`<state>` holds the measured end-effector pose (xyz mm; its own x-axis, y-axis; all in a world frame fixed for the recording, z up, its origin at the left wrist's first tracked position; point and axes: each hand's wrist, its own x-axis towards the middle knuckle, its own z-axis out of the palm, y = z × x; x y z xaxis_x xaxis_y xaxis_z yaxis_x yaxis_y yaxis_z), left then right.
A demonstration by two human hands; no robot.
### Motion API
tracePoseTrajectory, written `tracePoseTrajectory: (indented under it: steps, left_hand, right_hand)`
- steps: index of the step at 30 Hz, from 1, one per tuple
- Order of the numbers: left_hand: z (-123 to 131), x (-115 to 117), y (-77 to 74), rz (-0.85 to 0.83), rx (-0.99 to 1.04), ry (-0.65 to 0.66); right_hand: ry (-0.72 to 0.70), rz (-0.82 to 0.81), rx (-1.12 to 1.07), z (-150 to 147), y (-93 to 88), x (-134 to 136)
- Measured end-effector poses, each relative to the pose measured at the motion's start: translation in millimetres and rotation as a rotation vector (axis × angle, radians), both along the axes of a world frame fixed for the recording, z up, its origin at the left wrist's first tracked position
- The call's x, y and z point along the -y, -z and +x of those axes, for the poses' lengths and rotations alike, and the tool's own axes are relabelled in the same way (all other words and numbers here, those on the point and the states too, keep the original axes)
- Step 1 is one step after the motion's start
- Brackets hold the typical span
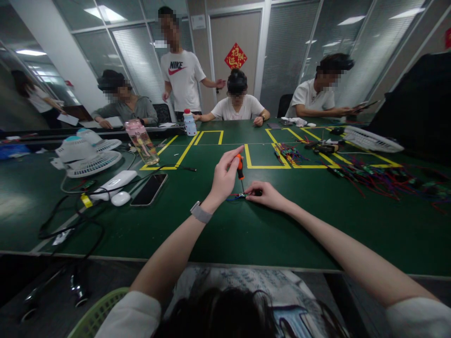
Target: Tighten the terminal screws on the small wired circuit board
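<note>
My left hand (225,174) is closed round the orange and black handle of a screwdriver (240,169), which stands nearly upright. The screwdriver's thin shaft points down at a small green circuit board (241,195) with red and blue wires, lying on the green table. The tip appears to meet the board, though the contact is too small to make out. With bent fingers, my right hand (267,195) pinches the board's right end. Something dark shows beside its fingers, and its kind is unclear.
A phone (149,189), a white mouse (120,198), cables, white fans (88,152) and a bottle (143,143) lie or stand to the left. Wired boards (384,180) are heaped at the right, near a white keyboard (371,139). Yellow tape (268,167) marks the table. Several people are across it.
</note>
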<state>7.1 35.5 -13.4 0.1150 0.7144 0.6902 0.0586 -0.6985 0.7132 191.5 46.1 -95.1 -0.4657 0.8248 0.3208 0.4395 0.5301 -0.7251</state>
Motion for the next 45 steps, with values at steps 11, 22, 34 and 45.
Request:
tracePoseTrajectory:
  steps: [11,22,34,45]
  left_hand:
    - [0.2,1.6,-0.8,-0.033,0.015,-0.01]
    - [-0.9,-2.1,1.4,-0.036,0.066,-0.053]
    - [2.4,-1.7,5.0,-0.026,-0.072,0.076]
    - [-0.7,-2.9,4.2,-0.012,-0.019,-0.038]
  right_hand:
    - [-0.002,0.005,0.001,0.0,-0.8,0.4]
    - [0.0,0.015,0.012,-0.4,-1.4,0.7]
    - [-0.012,0.006,-0.001,-0.8,0.9,0.0]
    - [-0.01,0.03,0.022,-0.7,-0.1,-0.7]
